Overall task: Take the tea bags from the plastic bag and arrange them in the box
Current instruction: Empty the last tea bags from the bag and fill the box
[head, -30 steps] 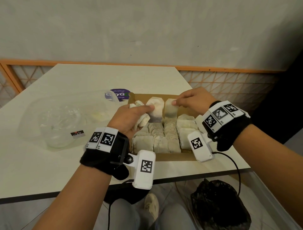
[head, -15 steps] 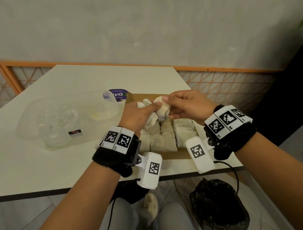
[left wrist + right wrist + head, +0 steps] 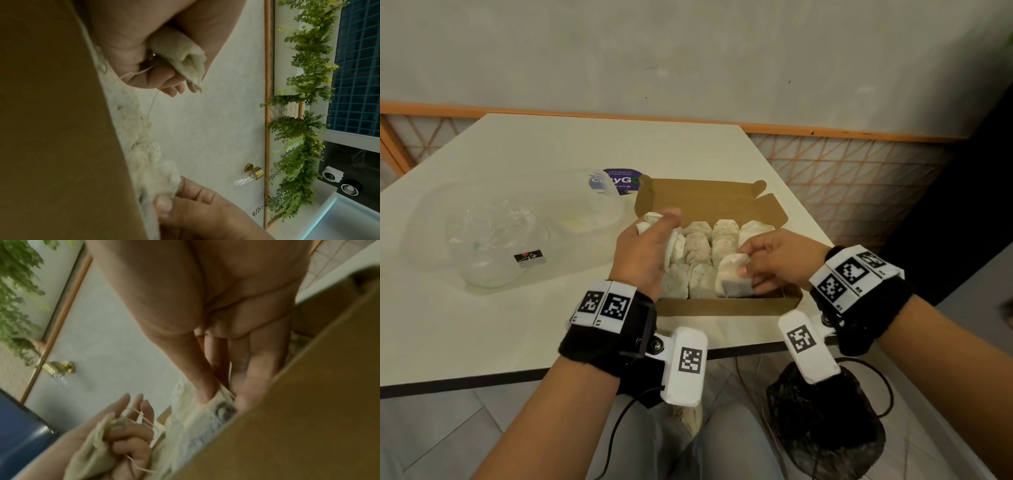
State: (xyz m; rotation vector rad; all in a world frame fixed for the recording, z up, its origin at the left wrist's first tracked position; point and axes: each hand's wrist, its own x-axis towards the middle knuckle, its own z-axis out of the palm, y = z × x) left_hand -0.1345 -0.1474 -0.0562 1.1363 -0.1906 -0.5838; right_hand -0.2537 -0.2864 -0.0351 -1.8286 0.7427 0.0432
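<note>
Right hand (image 3: 774, 263): now low in box (image 3: 726, 305), pinching one tea bag (image 3: 732, 279) down into near-right row; half a second ago it was raised. Left hand (image 3: 647, 253): clutches spare tea bags (image 3: 654, 219). Plastic bag (image 3: 493, 236): left, looks emptied. Pale table (image 3: 517, 325); plain wall behind.

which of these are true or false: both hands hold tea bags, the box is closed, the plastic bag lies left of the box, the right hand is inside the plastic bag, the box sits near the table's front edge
1. Both hands hold tea bags: true. The left hand grips a bunch of tea bags; the right hand pinches one tea bag.
2. The box is closed: false. Its lid stands open, with rows of bags showing.
3. The plastic bag lies left of the box: true.
4. The right hand is inside the plastic bag: false. It is over the box.
5. The box sits near the table's front edge: true.
</note>
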